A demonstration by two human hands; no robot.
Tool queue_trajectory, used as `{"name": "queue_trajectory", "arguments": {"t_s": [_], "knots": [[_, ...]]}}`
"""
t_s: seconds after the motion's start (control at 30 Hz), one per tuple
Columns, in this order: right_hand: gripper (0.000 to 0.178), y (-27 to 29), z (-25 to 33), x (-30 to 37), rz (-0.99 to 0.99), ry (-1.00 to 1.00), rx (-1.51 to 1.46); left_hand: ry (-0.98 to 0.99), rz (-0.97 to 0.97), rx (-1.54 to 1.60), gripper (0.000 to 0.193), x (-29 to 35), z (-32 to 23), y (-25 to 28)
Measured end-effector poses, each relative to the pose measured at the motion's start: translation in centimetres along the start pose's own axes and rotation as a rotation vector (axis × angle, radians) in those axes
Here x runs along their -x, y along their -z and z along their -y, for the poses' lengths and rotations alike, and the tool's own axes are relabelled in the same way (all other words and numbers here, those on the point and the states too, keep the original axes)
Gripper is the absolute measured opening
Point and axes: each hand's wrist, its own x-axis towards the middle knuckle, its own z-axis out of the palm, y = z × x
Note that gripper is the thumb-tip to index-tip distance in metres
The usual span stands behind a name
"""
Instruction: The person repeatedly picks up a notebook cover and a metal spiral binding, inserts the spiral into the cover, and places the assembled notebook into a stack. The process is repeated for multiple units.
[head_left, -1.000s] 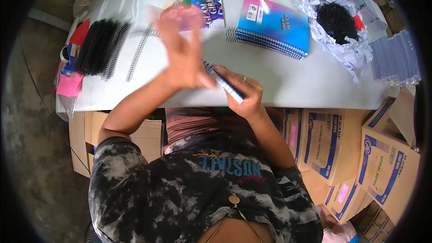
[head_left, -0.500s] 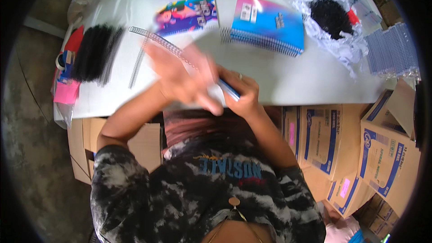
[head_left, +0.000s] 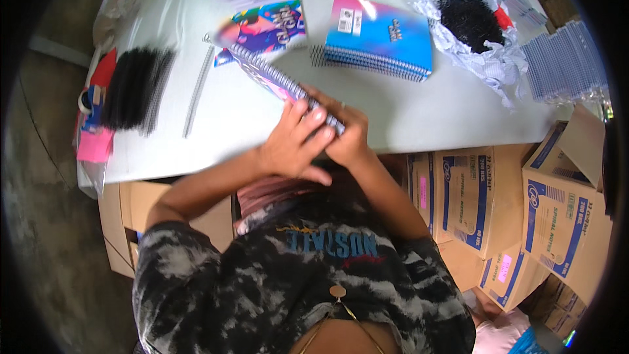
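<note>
A spiral notebook point(head_left: 272, 84) stands tilted on edge in front of me, its wire coil point(head_left: 275, 73) running along the upper edge. The coil's far end sticks out past the notebook's corner, near a colourful printed cover. My right hand point(head_left: 346, 128) is closed around the near end of the notebook. My left hand point(head_left: 295, 137) has its fingers stretched and spread, their tips resting on the coil beside my right hand. Its thumb points away from the notebook. A loose straight wire coil point(head_left: 198, 95) lies on the table to the left.
Black coils point(head_left: 136, 88) are bunched at the left. A stack of blue-pink spiral notebooks point(head_left: 380, 39) lies ahead, near a colourful cover sheet point(head_left: 282, 23). Crumpled paper point(head_left: 439, 52) holds a black tangle point(head_left: 470, 23). More notebooks point(head_left: 567, 65) are stacked far right; cardboard boxes point(head_left: 468, 196) stand below.
My left hand has swept from over the coil down to its near end, fingers now on it. The coil now lies along the notebook's edge, and the notebook's side has come into view.
</note>
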Motion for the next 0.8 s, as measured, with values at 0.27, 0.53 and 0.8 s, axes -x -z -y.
{"name": "queue_trajectory", "arguments": {"t_s": [0.27,0.53,0.8], "knots": [[0.077,3.6,7.0,-5.7,0.223,0.345,0.244,0.571,0.135,0.657,0.053,-8.6,-3.4,9.4],[0.017,6.2,3.8,-5.8,0.211,-0.492,0.001,1.198,-0.213,1.128,0.02,-7.8,0.6,4.0],[0.017,5.6,3.9,-5.3,0.027,-0.615,-0.213,1.069,-0.035,1.316,0.012,-8.4,2.9,3.9]]}}
